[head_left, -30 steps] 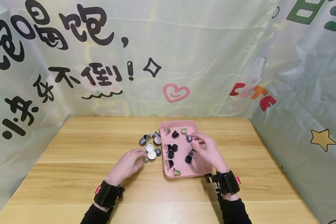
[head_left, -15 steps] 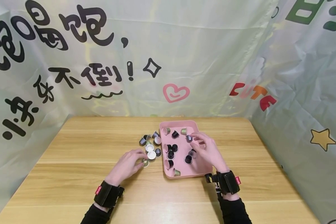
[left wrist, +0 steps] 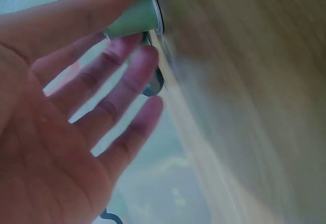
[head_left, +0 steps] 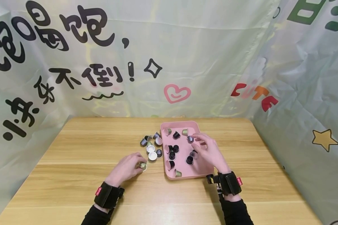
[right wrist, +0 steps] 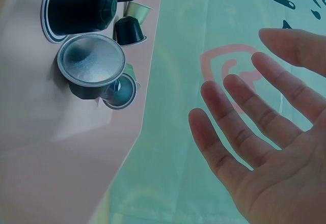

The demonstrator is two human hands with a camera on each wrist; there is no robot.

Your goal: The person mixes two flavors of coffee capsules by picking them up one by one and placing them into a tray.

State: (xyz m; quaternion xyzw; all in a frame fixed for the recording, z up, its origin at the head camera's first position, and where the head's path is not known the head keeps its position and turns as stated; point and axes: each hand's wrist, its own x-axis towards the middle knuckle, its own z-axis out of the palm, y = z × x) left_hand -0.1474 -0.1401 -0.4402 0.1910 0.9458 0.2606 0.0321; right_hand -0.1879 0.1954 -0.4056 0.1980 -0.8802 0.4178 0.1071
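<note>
Between thumb and index finger, my left hand [head_left: 127, 167] pinches a green coffee capsule [head_left: 143, 166] close over the table, left of a pink tray [head_left: 187, 177]. The left wrist view shows this capsule's [left wrist: 137, 18] silvery rim facing the table, the other fingers spread loosely. My right hand [head_left: 209, 151] hovers over the tray's right side, fingers relaxed and holding nothing. Its fingertips are near a blue capsule [head_left: 190, 139] in the head view. In the right wrist view, a black capsule [right wrist: 79, 7] and one with a silvery lid [right wrist: 91, 61] lie away from the hand.
Several capsules, among them a white-lidded one [head_left: 152, 156] and a dark blue one [head_left: 159, 153], cluster beside the tray's left edge. Inside the tray lie several black and green capsules, such as a black capsule [head_left: 189, 160]. A printed cloth [head_left: 208, 56] hangs behind the table [head_left: 73, 187].
My left hand has drawn the green capsule a short way left and toward me, apart from the cluster. The right hand has stayed in place over the tray.
</note>
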